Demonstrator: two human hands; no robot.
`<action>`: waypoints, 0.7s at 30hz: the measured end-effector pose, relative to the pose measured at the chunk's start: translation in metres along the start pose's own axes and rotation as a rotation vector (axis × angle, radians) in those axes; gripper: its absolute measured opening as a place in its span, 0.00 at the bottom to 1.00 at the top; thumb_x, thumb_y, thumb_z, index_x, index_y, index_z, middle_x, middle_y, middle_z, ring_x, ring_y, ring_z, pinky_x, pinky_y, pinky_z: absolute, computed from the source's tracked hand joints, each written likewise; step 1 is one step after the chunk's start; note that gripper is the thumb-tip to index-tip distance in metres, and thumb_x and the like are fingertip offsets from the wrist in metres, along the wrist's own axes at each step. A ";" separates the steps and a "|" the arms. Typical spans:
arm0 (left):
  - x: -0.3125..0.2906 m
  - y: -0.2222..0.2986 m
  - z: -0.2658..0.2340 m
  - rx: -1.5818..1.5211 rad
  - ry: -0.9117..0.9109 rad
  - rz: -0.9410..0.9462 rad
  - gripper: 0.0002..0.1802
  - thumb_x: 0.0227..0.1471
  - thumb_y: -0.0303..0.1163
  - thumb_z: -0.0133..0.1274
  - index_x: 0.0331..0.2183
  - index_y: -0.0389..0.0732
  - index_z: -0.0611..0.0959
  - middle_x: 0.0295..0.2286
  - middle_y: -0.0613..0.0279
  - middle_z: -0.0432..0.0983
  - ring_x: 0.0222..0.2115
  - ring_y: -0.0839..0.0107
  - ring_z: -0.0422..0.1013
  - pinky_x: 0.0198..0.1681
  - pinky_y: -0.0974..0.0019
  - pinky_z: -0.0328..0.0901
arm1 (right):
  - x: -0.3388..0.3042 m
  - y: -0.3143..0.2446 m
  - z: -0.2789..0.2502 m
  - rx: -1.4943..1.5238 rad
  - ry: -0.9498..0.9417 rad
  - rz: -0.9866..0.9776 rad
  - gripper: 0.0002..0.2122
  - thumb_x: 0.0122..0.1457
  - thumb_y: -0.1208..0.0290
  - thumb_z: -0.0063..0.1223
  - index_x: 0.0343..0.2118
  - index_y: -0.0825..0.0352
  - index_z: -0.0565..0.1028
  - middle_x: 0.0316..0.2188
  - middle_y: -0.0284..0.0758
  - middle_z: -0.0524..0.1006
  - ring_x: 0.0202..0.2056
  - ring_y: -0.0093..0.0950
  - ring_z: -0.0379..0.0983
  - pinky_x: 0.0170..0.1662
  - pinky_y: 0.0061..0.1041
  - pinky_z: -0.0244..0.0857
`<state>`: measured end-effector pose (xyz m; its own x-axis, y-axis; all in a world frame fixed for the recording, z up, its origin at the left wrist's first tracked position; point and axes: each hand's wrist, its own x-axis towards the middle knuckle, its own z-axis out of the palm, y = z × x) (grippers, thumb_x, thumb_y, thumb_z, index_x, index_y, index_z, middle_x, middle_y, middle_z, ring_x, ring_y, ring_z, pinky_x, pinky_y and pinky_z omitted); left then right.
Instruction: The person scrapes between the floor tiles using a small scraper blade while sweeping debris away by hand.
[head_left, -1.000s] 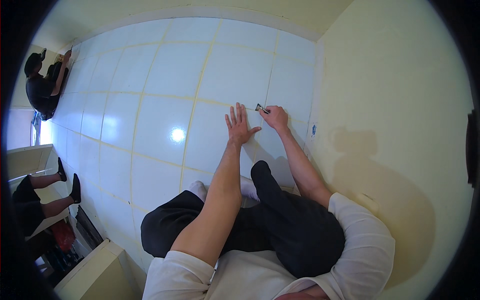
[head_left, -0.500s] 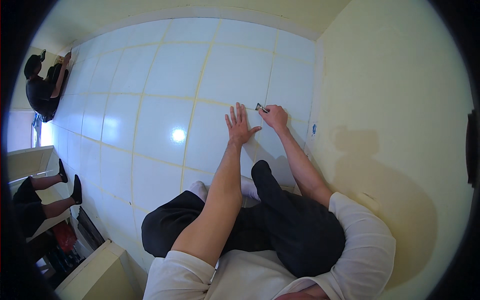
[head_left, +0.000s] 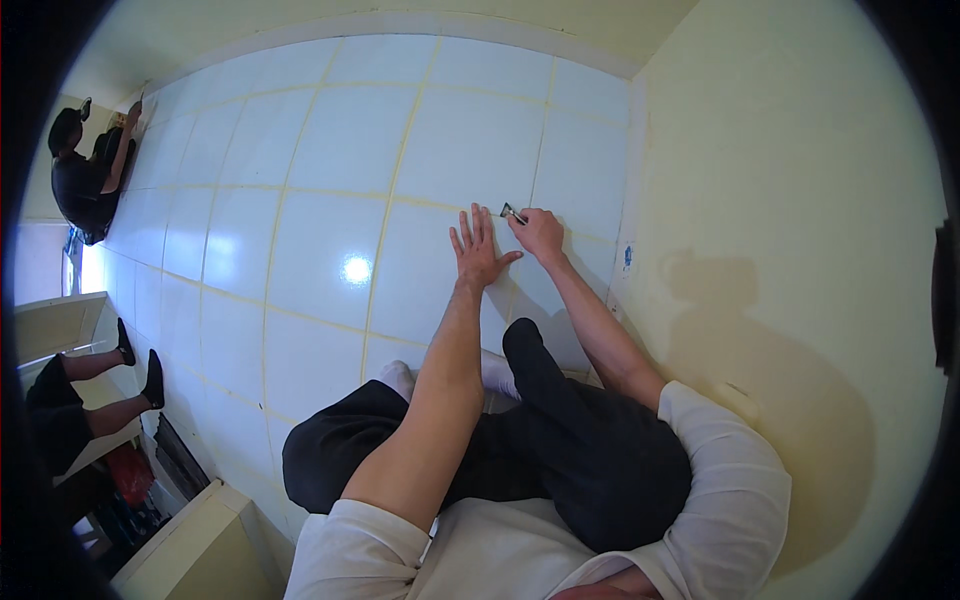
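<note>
In the head view, your right hand (head_left: 540, 234) has its fingers closed around the handle of a small hand scraper (head_left: 514, 214), gripped low so that its dark, flared head sticks out toward the left; that hold probably leaves the head free to lie near the tile surface. The head sits at the pale grout line (head_left: 437, 204) of the white tiled floor (head_left: 470, 140), though you cannot tell whether it is pressing. Your left hand (head_left: 480, 258) holds nothing: its palm is down on a tile just beside the scraper, fingers spread wide and thumb pointing right, likely to brace you as you lean forward over your folded legs. The cream wall (head_left: 800, 180) rises at your right, and a co-worker in black (head_left: 80, 185) crouches well apart at far left.
</note>
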<state>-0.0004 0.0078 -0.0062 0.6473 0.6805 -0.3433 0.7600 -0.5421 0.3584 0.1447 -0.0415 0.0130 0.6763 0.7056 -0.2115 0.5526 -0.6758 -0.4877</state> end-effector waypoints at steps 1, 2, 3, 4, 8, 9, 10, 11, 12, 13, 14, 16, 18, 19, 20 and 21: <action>0.000 -0.001 0.000 0.000 0.000 -0.003 0.70 0.42 0.74 0.52 0.68 0.44 0.35 0.69 0.58 0.23 0.68 0.53 0.20 0.67 0.39 0.21 | -0.001 -0.002 0.001 0.007 0.000 0.000 0.19 0.50 0.47 0.57 0.25 0.60 0.83 0.22 0.40 0.80 0.28 0.42 0.79 0.32 0.39 0.72; 0.000 -0.001 0.001 -0.003 -0.002 -0.001 0.70 0.42 0.74 0.52 0.68 0.44 0.35 0.69 0.58 0.23 0.68 0.53 0.20 0.67 0.39 0.21 | 0.001 -0.001 -0.001 0.007 -0.002 -0.001 0.19 0.50 0.47 0.57 0.25 0.60 0.83 0.22 0.40 0.80 0.28 0.42 0.79 0.32 0.39 0.72; 0.000 -0.001 0.001 -0.006 -0.003 0.002 0.70 0.42 0.74 0.52 0.68 0.44 0.35 0.69 0.58 0.23 0.68 0.53 0.20 0.67 0.39 0.21 | 0.004 0.002 -0.006 -0.033 -0.047 0.013 0.19 0.51 0.47 0.57 0.25 0.60 0.83 0.23 0.41 0.80 0.28 0.42 0.79 0.33 0.39 0.72; -0.001 -0.005 0.001 -0.003 -0.003 -0.002 0.70 0.42 0.74 0.52 0.68 0.44 0.35 0.69 0.58 0.23 0.68 0.53 0.20 0.67 0.39 0.21 | 0.004 -0.001 -0.010 -0.068 -0.095 0.026 0.19 0.52 0.47 0.56 0.25 0.61 0.83 0.23 0.42 0.80 0.29 0.42 0.79 0.34 0.40 0.72; -0.001 -0.005 0.001 -0.025 -0.019 0.014 0.71 0.43 0.72 0.54 0.67 0.43 0.33 0.68 0.55 0.20 0.68 0.49 0.19 0.66 0.37 0.21 | 0.003 -0.004 -0.012 -0.084 -0.114 0.032 0.20 0.52 0.47 0.56 0.25 0.61 0.83 0.23 0.42 0.81 0.29 0.42 0.79 0.34 0.40 0.72; -0.001 -0.001 0.001 -0.021 -0.026 0.013 0.71 0.43 0.72 0.54 0.67 0.43 0.33 0.68 0.55 0.20 0.68 0.49 0.19 0.66 0.37 0.21 | 0.002 -0.004 -0.007 -0.078 -0.072 0.020 0.19 0.52 0.47 0.56 0.25 0.61 0.83 0.23 0.42 0.81 0.29 0.42 0.79 0.33 0.40 0.72; 0.000 0.000 0.001 -0.020 -0.024 0.013 0.71 0.43 0.72 0.54 0.67 0.43 0.33 0.68 0.55 0.20 0.68 0.49 0.19 0.66 0.37 0.21 | 0.002 -0.007 -0.004 -0.069 -0.033 0.004 0.19 0.52 0.47 0.56 0.25 0.61 0.83 0.23 0.42 0.81 0.28 0.42 0.80 0.33 0.40 0.72; 0.000 0.001 0.001 -0.009 -0.015 0.006 0.70 0.43 0.73 0.53 0.68 0.43 0.34 0.69 0.57 0.22 0.68 0.51 0.19 0.67 0.38 0.21 | 0.002 -0.006 -0.004 -0.068 -0.032 0.003 0.19 0.52 0.47 0.56 0.25 0.61 0.83 0.23 0.42 0.81 0.28 0.42 0.80 0.33 0.40 0.72; 0.001 0.002 0.001 0.001 -0.006 0.000 0.70 0.42 0.74 0.52 0.68 0.43 0.35 0.69 0.58 0.24 0.68 0.53 0.20 0.67 0.39 0.22 | 0.001 -0.005 -0.004 -0.056 -0.018 0.003 0.19 0.52 0.48 0.56 0.25 0.61 0.83 0.23 0.42 0.81 0.28 0.42 0.80 0.32 0.40 0.72; 0.000 -0.001 0.000 0.004 -0.007 -0.006 0.70 0.42 0.74 0.52 0.68 0.43 0.35 0.69 0.58 0.24 0.68 0.53 0.20 0.67 0.39 0.22 | -0.001 -0.010 -0.004 -0.040 -0.011 0.003 0.19 0.52 0.48 0.56 0.25 0.62 0.83 0.22 0.42 0.81 0.28 0.42 0.80 0.32 0.40 0.72; -0.001 -0.004 0.000 0.003 -0.020 -0.005 0.70 0.43 0.74 0.53 0.68 0.43 0.34 0.69 0.57 0.22 0.68 0.51 0.19 0.67 0.38 0.22 | -0.002 -0.013 -0.006 -0.036 -0.016 0.001 0.19 0.52 0.48 0.56 0.25 0.62 0.83 0.22 0.42 0.81 0.28 0.42 0.80 0.32 0.40 0.72; -0.003 -0.007 -0.002 0.002 -0.033 -0.001 0.71 0.43 0.73 0.53 0.67 0.43 0.32 0.68 0.55 0.20 0.68 0.49 0.19 0.67 0.37 0.22 | 0.001 -0.012 -0.013 -0.077 -0.080 0.009 0.19 0.53 0.48 0.56 0.25 0.62 0.83 0.22 0.43 0.80 0.27 0.42 0.80 0.32 0.41 0.72; -0.003 -0.007 -0.002 -0.007 -0.020 0.004 0.71 0.43 0.73 0.53 0.67 0.43 0.32 0.68 0.55 0.21 0.68 0.49 0.19 0.67 0.37 0.22 | -0.001 -0.014 -0.011 -0.082 -0.064 0.009 0.19 0.52 0.48 0.56 0.25 0.62 0.83 0.22 0.42 0.80 0.27 0.42 0.79 0.32 0.40 0.72; -0.003 -0.003 -0.002 -0.009 -0.019 0.009 0.71 0.43 0.73 0.53 0.67 0.43 0.32 0.68 0.55 0.21 0.68 0.49 0.19 0.67 0.37 0.22 | 0.000 -0.013 -0.009 -0.089 -0.044 0.007 0.19 0.52 0.48 0.56 0.26 0.62 0.83 0.22 0.41 0.80 0.27 0.42 0.79 0.32 0.39 0.72; -0.002 0.000 -0.002 -0.006 -0.028 0.010 0.71 0.44 0.73 0.53 0.67 0.42 0.32 0.68 0.55 0.21 0.68 0.49 0.19 0.67 0.37 0.22 | 0.000 -0.010 -0.006 -0.091 -0.040 0.010 0.19 0.52 0.48 0.56 0.26 0.62 0.83 0.22 0.41 0.80 0.27 0.42 0.79 0.32 0.39 0.72; -0.001 0.003 -0.002 -0.003 -0.036 0.011 0.70 0.44 0.73 0.53 0.67 0.41 0.33 0.68 0.55 0.21 0.68 0.49 0.19 0.67 0.37 0.22 | -0.001 -0.007 -0.003 -0.080 -0.001 -0.019 0.19 0.52 0.48 0.56 0.25 0.62 0.83 0.21 0.41 0.80 0.26 0.42 0.79 0.31 0.39 0.72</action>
<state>0.0009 0.0060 -0.0030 0.6572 0.6565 -0.3703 0.7528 -0.5478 0.3649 0.1417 -0.0375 0.0193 0.6652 0.7183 -0.2035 0.6025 -0.6775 -0.4219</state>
